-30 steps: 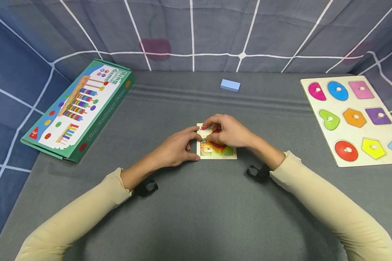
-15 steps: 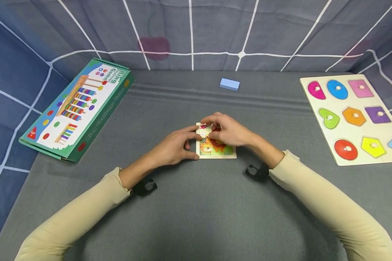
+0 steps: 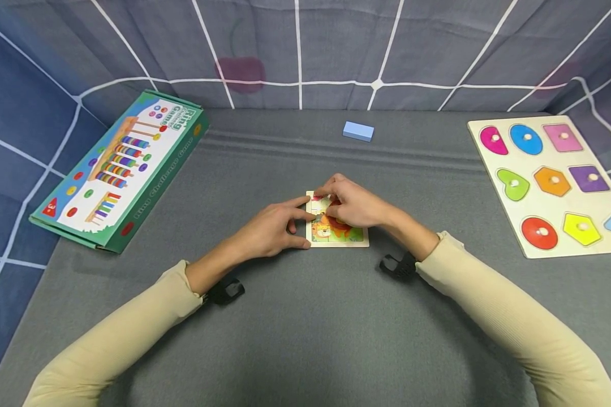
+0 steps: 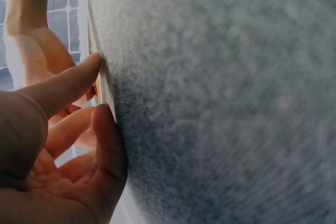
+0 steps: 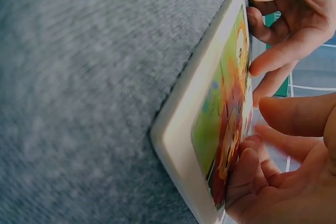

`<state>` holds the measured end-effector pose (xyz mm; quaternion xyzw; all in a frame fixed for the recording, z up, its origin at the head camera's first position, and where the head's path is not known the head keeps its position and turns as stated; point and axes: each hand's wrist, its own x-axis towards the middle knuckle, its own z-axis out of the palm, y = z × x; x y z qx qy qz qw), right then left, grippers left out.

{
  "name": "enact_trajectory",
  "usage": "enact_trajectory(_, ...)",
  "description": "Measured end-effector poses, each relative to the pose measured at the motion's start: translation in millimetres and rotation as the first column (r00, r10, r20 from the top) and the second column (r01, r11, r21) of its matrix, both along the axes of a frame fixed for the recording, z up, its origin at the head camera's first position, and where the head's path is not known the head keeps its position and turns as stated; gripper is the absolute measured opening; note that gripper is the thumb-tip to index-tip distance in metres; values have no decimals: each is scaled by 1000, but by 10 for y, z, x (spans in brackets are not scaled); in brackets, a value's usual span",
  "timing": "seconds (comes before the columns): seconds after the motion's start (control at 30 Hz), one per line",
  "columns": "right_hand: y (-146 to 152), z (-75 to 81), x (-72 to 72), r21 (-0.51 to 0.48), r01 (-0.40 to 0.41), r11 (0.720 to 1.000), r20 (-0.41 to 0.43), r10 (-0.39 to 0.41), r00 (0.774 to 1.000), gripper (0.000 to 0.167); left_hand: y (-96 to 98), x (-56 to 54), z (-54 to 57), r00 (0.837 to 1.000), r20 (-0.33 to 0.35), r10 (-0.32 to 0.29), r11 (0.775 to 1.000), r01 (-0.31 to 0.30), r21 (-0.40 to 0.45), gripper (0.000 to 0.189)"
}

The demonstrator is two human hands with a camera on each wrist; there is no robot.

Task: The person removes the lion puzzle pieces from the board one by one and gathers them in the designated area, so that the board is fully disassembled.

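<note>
A small jigsaw puzzle (image 3: 338,234) in a pale tray lies in the middle of the table; orange and green animal pieces fill its visible lower part. My left hand (image 3: 270,230) holds the tray's left side, thumb at the near corner and fingertips along the edge and over it. My right hand (image 3: 358,202) covers the upper right of the puzzle. In the right wrist view its curled fingers (image 5: 244,169) touch the picture, while the thumb stands a little above. Whether a piece sits between them is hidden.
A green boxed ring game (image 3: 127,169) lies on the left. A blue block (image 3: 358,131) lies behind the puzzle. On the right is a wooden shape board (image 3: 526,217) with coloured knobbed pieces. Dark gridded cloth (image 3: 336,51) rises behind the table.
My right hand has shifted slightly left over the puzzle, its fingers drawing closer to the upper left. My left hand stays at the tray's left edge.
</note>
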<state>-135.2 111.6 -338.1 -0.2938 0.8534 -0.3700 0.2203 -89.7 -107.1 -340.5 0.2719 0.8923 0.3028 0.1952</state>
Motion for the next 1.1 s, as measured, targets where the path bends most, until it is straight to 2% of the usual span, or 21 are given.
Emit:
enact_trajectory(0.17, -20, 11, 5, 48, 14, 999, -20, -13, 1000, 46, 4, -2, -11, 1000, 8, 2, 1000, -1, -7, 52)
enact_trajectory(0.4, -11, -16, 0, 30, 37, 999, -35, -36, 999, 39, 6, -8, -19, 1000, 17, -2, 1000, 2, -1, 51)
enact_trajectory(0.6, -16, -21, 7, 21, 45, 999, -91, -43, 995, 39, 4, -17, -4, 1000, 10, -5, 1000, 5, 5, 51)
enact_trajectory(1.1, -47, -45, 17, 108, 41, 993, -162, -23, 986, 42, -2, -8, 4, 1000, 8, -4, 1000, 4, -7, 51)
